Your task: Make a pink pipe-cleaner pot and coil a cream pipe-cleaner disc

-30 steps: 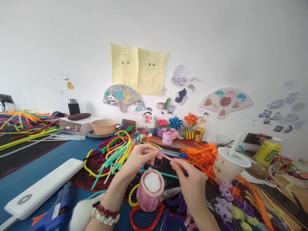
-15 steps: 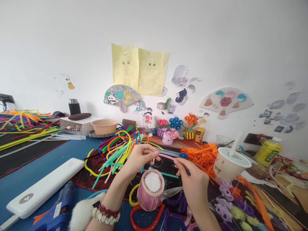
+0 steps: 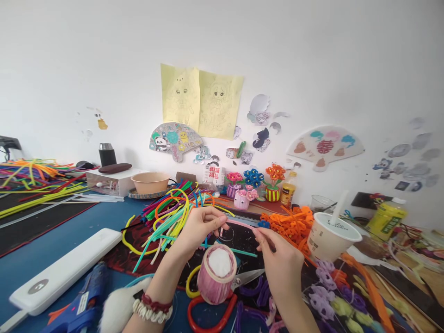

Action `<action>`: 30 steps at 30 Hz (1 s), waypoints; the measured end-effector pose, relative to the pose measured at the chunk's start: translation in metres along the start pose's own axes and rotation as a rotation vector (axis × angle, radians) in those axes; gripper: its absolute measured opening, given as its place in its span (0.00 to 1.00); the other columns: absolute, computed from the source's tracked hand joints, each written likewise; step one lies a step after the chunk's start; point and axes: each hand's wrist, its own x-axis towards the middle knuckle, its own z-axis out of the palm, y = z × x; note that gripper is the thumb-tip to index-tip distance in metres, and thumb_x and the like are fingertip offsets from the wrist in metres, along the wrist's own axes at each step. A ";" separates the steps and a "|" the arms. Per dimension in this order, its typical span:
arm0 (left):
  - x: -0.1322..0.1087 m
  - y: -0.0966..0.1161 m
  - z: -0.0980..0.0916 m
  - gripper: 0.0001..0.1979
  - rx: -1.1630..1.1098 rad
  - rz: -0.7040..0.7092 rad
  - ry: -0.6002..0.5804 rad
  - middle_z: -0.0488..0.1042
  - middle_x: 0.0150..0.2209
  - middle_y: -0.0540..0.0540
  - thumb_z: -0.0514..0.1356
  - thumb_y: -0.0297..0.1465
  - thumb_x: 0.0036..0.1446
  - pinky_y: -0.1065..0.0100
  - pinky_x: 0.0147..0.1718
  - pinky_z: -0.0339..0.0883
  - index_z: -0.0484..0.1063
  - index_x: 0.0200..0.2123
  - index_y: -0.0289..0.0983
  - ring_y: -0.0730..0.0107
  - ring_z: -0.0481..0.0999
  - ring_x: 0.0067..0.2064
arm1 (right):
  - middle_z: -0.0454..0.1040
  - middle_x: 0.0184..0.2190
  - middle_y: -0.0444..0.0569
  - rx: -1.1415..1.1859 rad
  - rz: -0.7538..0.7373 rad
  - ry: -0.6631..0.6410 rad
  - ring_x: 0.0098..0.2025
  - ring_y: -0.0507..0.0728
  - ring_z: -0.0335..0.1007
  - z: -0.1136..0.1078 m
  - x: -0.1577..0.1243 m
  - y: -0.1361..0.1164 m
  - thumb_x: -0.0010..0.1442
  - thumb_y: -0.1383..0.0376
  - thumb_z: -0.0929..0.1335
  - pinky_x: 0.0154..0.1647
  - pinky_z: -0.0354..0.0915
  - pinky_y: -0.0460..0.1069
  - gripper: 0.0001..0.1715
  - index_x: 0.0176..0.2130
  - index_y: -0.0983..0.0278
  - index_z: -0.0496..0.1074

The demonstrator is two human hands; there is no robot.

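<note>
Spanning the frame's centre, the pink pipe cleaner (image 3: pixel 242 223), probably light, soft and bendable, suits gentle holding near both ends, left hand (image 3: pixel 206 225) and right hand (image 3: pixel 282 256) each pinching it, thumb against fingers.

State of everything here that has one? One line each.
Left hand: pinching pink strip
Right hand: pinching it too
Pink strip: slightly curved between the hands
Pink pot: white filling inside
Paper cup: lidded, straw in
Large yellow bottle: capped
Red-handled scissors: openness unclear, partly hidden
Tan bowl: upright
</note>
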 end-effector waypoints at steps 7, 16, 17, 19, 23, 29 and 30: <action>-0.002 0.003 0.001 0.16 -0.007 -0.002 0.030 0.80 0.25 0.44 0.71 0.41 0.44 0.73 0.22 0.61 0.77 0.26 0.34 0.76 0.68 0.21 | 0.81 0.25 0.52 -0.018 0.048 -0.028 0.23 0.59 0.76 -0.001 0.000 0.002 0.65 0.43 0.59 0.29 0.67 0.51 0.32 0.33 0.63 0.78; 0.005 -0.007 -0.006 0.18 -0.026 0.026 0.121 0.80 0.24 0.44 0.72 0.43 0.41 0.73 0.21 0.61 0.76 0.26 0.33 0.76 0.66 0.20 | 0.81 0.25 0.51 -0.067 0.155 -0.083 0.24 0.61 0.77 0.000 0.000 0.007 0.65 0.44 0.59 0.31 0.65 0.52 0.30 0.37 0.63 0.77; 0.006 -0.008 -0.007 0.18 -0.030 0.029 0.127 0.80 0.24 0.44 0.72 0.43 0.41 0.73 0.21 0.61 0.76 0.26 0.33 0.77 0.66 0.20 | 0.81 0.26 0.51 -0.064 0.159 -0.087 0.25 0.61 0.77 0.000 0.000 0.007 0.65 0.44 0.59 0.32 0.65 0.52 0.30 0.37 0.63 0.77; 0.007 -0.010 -0.008 0.18 -0.033 0.030 0.128 0.80 0.25 0.44 0.72 0.43 0.41 0.73 0.21 0.61 0.76 0.26 0.33 0.77 0.67 0.20 | 0.81 0.28 0.51 -0.064 0.139 -0.084 0.26 0.60 0.77 0.000 0.000 0.007 0.65 0.45 0.59 0.32 0.65 0.52 0.30 0.37 0.63 0.77; 0.006 -0.008 -0.009 0.18 -0.023 0.028 0.103 0.80 0.25 0.45 0.71 0.44 0.43 0.72 0.22 0.61 0.76 0.26 0.34 0.76 0.66 0.20 | 0.81 0.30 0.51 -0.125 0.035 -0.096 0.27 0.60 0.76 0.000 0.002 0.005 0.64 0.43 0.61 0.31 0.63 0.51 0.30 0.32 0.62 0.77; -0.002 0.001 -0.001 0.15 0.028 -0.028 -0.040 0.80 0.26 0.43 0.70 0.41 0.46 0.72 0.23 0.61 0.77 0.27 0.34 0.75 0.68 0.22 | 0.81 0.30 0.51 -0.128 -0.089 -0.173 0.30 0.60 0.74 0.005 -0.002 0.003 0.66 0.45 0.60 0.35 0.63 0.52 0.30 0.33 0.61 0.79; -0.003 0.002 0.001 0.15 0.039 -0.039 -0.064 0.80 0.26 0.43 0.70 0.41 0.46 0.73 0.23 0.61 0.77 0.27 0.34 0.75 0.69 0.22 | 0.81 0.30 0.51 -0.130 -0.106 -0.176 0.31 0.60 0.74 0.006 -0.003 0.002 0.66 0.46 0.60 0.35 0.63 0.52 0.30 0.33 0.61 0.79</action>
